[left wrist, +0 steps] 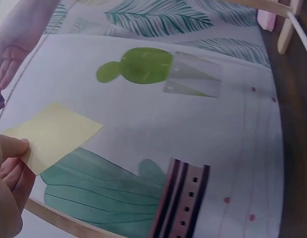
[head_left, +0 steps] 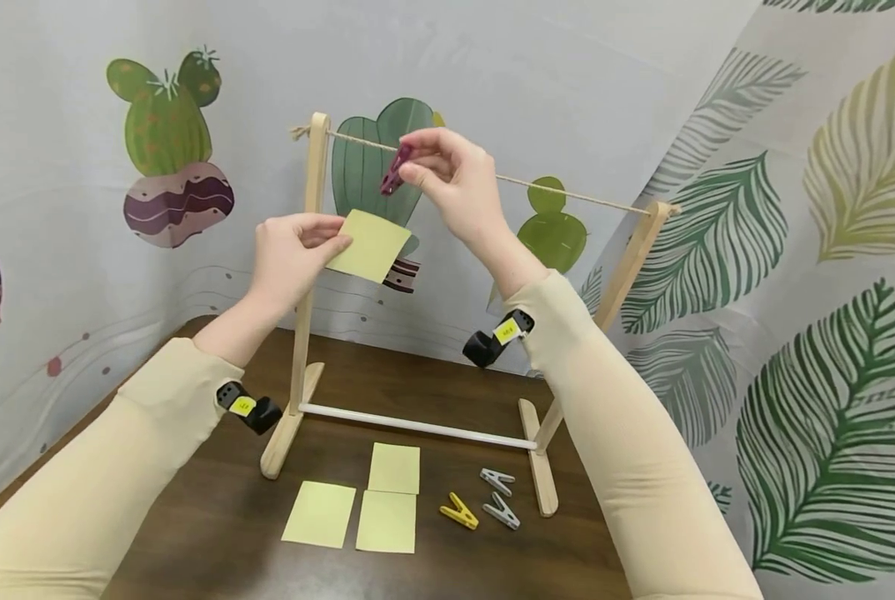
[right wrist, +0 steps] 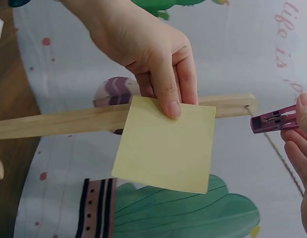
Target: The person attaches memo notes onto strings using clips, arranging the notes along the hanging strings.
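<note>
Paper square point(head_left: 371, 246) (smooth) and clothespin point(right wrist: 275, 120) are pinched by left point(head_left: 290, 250) and right hands point(head_left: 462, 185) respectively.

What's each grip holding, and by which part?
The left grip pinches a yellow paper square by one edge; the right grip pinches a purple clothespin by its handle end.

The person's left arm point(head_left: 117, 475) and right arm point(head_left: 627, 442) reach forward and up. Above the far edge of the table point(head_left: 417, 383), the left hand point(head_left: 293, 252) pinches between thumb and fingers; the right hand point(head_left: 458, 179), higher, pinches likewise.
</note>
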### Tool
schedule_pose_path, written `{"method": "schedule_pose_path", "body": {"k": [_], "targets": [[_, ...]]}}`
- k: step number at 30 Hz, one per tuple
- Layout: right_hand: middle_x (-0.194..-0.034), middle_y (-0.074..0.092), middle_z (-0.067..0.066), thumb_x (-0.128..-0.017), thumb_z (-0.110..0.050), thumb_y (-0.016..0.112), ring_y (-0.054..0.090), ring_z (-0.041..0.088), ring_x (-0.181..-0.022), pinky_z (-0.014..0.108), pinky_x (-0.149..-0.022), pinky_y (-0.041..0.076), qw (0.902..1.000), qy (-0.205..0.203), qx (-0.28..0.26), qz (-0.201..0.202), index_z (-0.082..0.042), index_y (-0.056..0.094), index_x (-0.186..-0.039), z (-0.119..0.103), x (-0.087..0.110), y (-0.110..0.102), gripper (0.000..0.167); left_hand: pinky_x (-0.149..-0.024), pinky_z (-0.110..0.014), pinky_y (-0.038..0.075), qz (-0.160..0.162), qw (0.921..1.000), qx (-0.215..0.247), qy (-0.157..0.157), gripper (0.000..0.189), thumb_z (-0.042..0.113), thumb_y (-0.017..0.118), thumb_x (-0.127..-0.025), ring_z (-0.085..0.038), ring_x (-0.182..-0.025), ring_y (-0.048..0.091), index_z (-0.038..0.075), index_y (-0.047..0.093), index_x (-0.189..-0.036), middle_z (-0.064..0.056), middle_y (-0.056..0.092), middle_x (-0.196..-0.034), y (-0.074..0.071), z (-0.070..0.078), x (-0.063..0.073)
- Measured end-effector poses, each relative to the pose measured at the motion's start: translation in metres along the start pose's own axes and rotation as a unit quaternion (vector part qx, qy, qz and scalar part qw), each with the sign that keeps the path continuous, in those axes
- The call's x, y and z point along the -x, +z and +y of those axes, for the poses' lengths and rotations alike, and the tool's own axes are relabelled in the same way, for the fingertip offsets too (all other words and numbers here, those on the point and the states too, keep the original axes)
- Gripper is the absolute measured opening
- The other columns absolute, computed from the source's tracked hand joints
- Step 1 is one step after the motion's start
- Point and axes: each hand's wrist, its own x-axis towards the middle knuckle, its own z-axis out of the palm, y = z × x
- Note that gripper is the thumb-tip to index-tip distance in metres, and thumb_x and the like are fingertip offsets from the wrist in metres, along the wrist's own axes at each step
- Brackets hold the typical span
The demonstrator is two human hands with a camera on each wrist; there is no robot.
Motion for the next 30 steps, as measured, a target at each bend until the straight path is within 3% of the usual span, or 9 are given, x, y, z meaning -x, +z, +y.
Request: {"method": "schedule_pose_path", "body": {"k": [2, 6, 15, 23, 30], "targets": [[-0.102, 0.069, 0.017, -0.088, 0.000, 0.069, 0.069, 0.013, -0.088, 0.026, -0.086, 0.055, 0.9999, 0.000, -0.009, 0.014, 0.008, 0.065, -0.113, -0.003, -0.008, -0.001, 0.026, -0.070, -0.006, 0.048, 0.005, 0.9999, 0.005, -0.010, 0.027, 0.018, 0.074, -0.088, 0.003, -0.081, 0.070, 0.002, 0.074, -0.109, -0.018, 0.074, -0.101, -0.001, 0.005, -0.007], [-0.094, 0.069, 0.009, -0.088, -0.001, 0.070, 0.069, 0.010, -0.083, 0.025, -0.084, 0.055, 0.9987, 0.023, -0.027, 0.036, 0.007, 0.067, -0.110, -0.008, -0.022, 0.000, 0.024, -0.077, -0.012, 0.052, 0.017, 0.9993, 0.012, -0.030, 0.028, 0.021, 0.073, -0.089, -0.020, -0.095, 0.073, 0.004, 0.074, -0.111, -0.016, 0.074, -0.104, -0.002, 0.016, -0.021], [-0.092, 0.071, 0.006, -0.088, -0.008, 0.072, 0.068, 0.009, -0.081, 0.019, -0.083, 0.050, 0.9964, 0.059, -0.003, 0.061, 0.002, 0.070, -0.106, -0.013, -0.047, 0.006, 0.021, -0.083, -0.020, 0.055, 0.051, 0.9962, 0.044, -0.055, 0.030, 0.021, 0.074, -0.088, -0.017, -0.098, 0.072, 0.004, 0.073, -0.112, -0.017, 0.073, -0.106, -0.005, 0.031, -0.035], [-0.079, 0.067, -0.004, -0.088, -0.010, 0.073, 0.064, 0.007, -0.076, 0.018, -0.081, 0.049, 0.9942, 0.071, 0.034, 0.073, 0.001, 0.071, -0.099, -0.018, -0.059, 0.006, 0.016, -0.084, -0.019, 0.054, 0.088, 0.9920, 0.064, -0.065, 0.028, 0.018, 0.073, -0.088, -0.011, -0.093, 0.072, 0.001, 0.073, -0.111, -0.017, 0.073, -0.106, -0.002, 0.030, -0.039], [-0.072, 0.063, -0.007, -0.086, -0.011, 0.075, 0.061, 0.006, -0.072, 0.018, -0.076, 0.051, 0.9897, 0.106, 0.041, 0.086, -0.007, 0.072, -0.086, -0.016, -0.064, 0.006, 0.005, -0.084, -0.020, 0.054, 0.092, 0.9916, 0.054, -0.072, 0.028, 0.018, 0.073, -0.089, -0.012, -0.094, 0.073, 0.002, 0.073, -0.111, -0.016, 0.073, -0.107, 0.000, 0.027, -0.040]]}}
